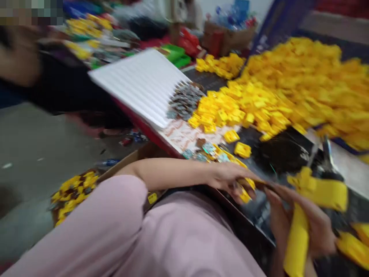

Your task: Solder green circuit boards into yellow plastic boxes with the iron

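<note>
My left hand (232, 179) reaches over the table's near edge, its fingers curled around a small yellow plastic piece (246, 194). To its right, my right hand (305, 215) is bent, with its fingertips close to the left hand. A long yellow handle (296, 244) lies against my right hand, and a thicker yellow part (325, 192) shows just beyond it. Blur hides whether they belong to one tool and how the fingers grip. Loose yellow pieces (242, 150) and small grey-green parts (209, 148) lie beyond my left hand.
A large heap of yellow pieces (305, 77) fills the back right. Beside a white ribbed sheet (138, 80) sits a pile of grey parts (186, 100). Below on the left, a box holds more yellow pieces (75, 192). Another person's arm (20, 57) is at upper left.
</note>
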The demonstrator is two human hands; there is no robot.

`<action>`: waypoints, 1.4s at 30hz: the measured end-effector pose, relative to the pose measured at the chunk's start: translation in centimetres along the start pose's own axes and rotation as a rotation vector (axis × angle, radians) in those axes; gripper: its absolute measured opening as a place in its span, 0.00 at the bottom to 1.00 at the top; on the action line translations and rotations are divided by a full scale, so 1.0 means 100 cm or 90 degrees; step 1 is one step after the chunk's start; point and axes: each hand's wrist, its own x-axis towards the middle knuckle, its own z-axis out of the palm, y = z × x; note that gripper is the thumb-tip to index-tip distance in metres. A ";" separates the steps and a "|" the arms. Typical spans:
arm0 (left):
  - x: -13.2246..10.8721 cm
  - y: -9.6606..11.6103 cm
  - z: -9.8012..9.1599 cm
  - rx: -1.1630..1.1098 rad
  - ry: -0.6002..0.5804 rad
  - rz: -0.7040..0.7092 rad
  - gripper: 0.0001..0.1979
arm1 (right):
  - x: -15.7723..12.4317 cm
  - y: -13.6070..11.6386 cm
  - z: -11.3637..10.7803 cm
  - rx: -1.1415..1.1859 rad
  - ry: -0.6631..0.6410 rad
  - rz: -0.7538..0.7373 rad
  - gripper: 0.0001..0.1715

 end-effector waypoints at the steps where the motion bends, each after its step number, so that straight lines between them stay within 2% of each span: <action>1: -0.009 0.000 0.000 0.046 0.052 0.047 0.15 | -0.005 -0.007 -0.009 -0.068 0.064 -0.009 0.28; 2: -0.016 0.000 -0.001 0.115 0.106 0.118 0.17 | -0.008 -0.015 -0.015 -0.147 0.112 -0.004 0.30; 4: -0.022 0.003 -0.005 0.312 0.154 0.266 0.21 | -0.008 -0.028 -0.016 -0.178 0.112 -0.005 0.27; 6: -0.021 0.002 -0.002 0.460 0.159 0.347 0.21 | -0.005 -0.035 -0.011 -0.153 0.084 -0.018 0.25; 7: -0.018 0.000 0.002 0.484 0.168 0.363 0.21 | -0.004 -0.037 -0.009 -0.148 0.071 -0.024 0.25; 9: -0.011 -0.004 0.015 0.431 0.186 0.358 0.19 | -0.006 -0.038 -0.008 -0.166 0.047 -0.032 0.26; 13: 0.008 -0.008 0.033 0.153 0.198 0.331 0.10 | -0.017 -0.035 -0.010 -0.234 0.017 -0.065 0.30; 16: 0.015 -0.007 0.034 -0.062 0.225 0.276 0.04 | -0.025 -0.031 -0.010 -0.268 0.024 -0.089 0.31; 18: 0.015 -0.005 0.030 -0.129 0.229 0.220 0.03 | -0.027 -0.030 -0.009 -0.270 0.015 -0.104 0.28; 21: 0.009 -0.002 0.022 -0.051 0.208 0.202 0.08 | -0.024 -0.032 -0.012 -0.212 -0.004 -0.100 0.20; 24: 0.002 0.001 0.014 0.206 0.184 0.222 0.16 | -0.017 -0.034 -0.018 -0.113 0.015 -0.003 0.21; 27: -0.003 0.002 0.012 0.439 0.165 0.238 0.16 | -0.010 -0.034 -0.018 -0.037 0.005 0.101 0.21; 30: -0.005 0.001 0.016 0.555 0.137 0.274 0.14 | -0.006 -0.034 -0.012 0.035 0.000 0.159 0.24; 33: -0.007 -0.003 0.019 0.566 0.116 0.305 0.13 | -0.006 -0.034 -0.006 0.091 0.030 0.189 0.26; 37: -0.007 -0.010 0.017 0.462 0.210 0.364 0.08 | -0.010 -0.033 -0.004 0.093 0.082 0.200 0.27; 39: -0.006 -0.012 0.015 0.415 0.241 0.384 0.11 | -0.012 -0.033 -0.003 0.075 0.107 0.192 0.26; 42: -0.003 -0.014 0.014 0.365 0.237 0.385 0.16 | -0.014 -0.033 -0.001 0.054 0.115 0.184 0.27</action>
